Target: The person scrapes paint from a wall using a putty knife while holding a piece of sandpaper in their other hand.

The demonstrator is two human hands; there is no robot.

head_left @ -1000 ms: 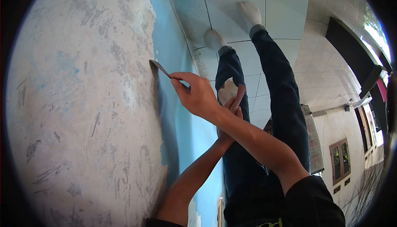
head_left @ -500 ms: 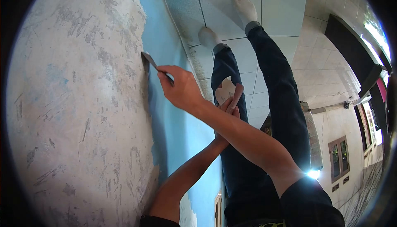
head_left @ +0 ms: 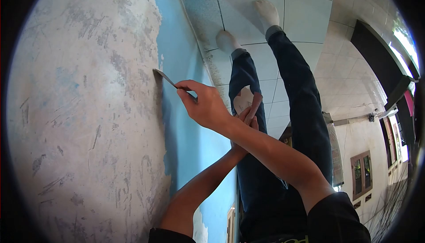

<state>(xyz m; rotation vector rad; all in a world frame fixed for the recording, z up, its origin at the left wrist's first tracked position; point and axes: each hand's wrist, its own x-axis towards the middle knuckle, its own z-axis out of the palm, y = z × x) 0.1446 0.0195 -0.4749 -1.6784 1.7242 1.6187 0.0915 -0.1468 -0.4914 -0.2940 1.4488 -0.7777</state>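
Observation:
My right hand [head_left: 204, 104] is closed around a putty knife [head_left: 165, 77]. The blade's edge meets the wall where rough, whitish, scraped plaster [head_left: 88, 110] borders smooth blue paint [head_left: 177, 43]. Below the right forearm, which crosses over it, my left hand [head_left: 251, 121] grips a bent piece of sandpaper [head_left: 243, 101], reddish on one face and pale with faint marks on the other. The forearm hides part of the left hand and wrist.
Bare feet [head_left: 267, 15] stand on pale floor tiles [head_left: 305, 17] beside the wall. Dust [head_left: 214, 66] lies along the wall's foot. At right are a dark beam [head_left: 376, 52] and a brown-framed window [head_left: 362, 174].
My right hand and the putty knife have moved a little down the frame along the plaster edge. The whole view has shifted slightly. The left hand keeps its hold on the sandpaper.

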